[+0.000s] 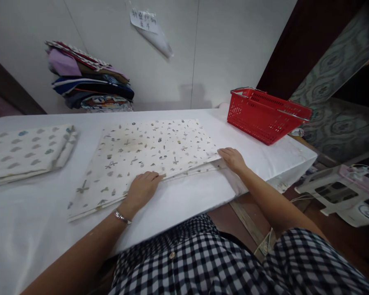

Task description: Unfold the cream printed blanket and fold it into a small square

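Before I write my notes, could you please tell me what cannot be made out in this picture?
All in the head view:
Right hand: its thumb is hidden by the hand itself, so its grip is unclear.
Spread patterned cloth: its inner layers are hidden by the top one.
Red basket: its floor is hidden by the near wall.
Folded cloth: cut off by the left edge.
Wall paper: its writing is too blurred.

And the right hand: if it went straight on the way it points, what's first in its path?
The printed cloth, already at the right hand's fingertips. Whether it would skim over or push into it is unclear from this view.
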The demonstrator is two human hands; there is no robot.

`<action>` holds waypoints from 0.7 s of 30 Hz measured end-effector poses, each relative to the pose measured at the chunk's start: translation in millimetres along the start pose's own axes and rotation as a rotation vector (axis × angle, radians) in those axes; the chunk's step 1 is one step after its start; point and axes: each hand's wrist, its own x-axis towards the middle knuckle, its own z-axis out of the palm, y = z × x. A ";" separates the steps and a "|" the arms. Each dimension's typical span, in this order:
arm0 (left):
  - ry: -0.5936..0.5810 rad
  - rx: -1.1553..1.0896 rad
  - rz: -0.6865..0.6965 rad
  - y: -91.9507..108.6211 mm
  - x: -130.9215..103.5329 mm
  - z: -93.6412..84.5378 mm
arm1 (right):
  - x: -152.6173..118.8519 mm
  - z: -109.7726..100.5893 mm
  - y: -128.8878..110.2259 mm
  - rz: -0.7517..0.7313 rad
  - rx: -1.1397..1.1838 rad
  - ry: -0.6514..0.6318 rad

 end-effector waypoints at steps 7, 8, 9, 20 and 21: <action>-0.011 -0.059 0.020 2.0 -1.7 0.9 | -16.4 11.2 -6.2 -0.091 0.105 -0.068; -0.015 -0.048 0.019 2.1 -1.7 0.4 | -19.1 11.4 -7.1 -0.085 0.102 -0.065; -0.018 -0.036 0.019 2.2 -1.7 0.0 | -21.5 11.3 -7.7 -0.083 0.098 -0.063; -0.004 -0.047 0.022 18.3 22.6 4.6 | -38.3 6.4 -11.3 0.114 0.116 0.018; -0.005 -0.056 0.025 20.2 26.5 4.9 | -39.6 6.4 -11.7 0.139 0.125 0.016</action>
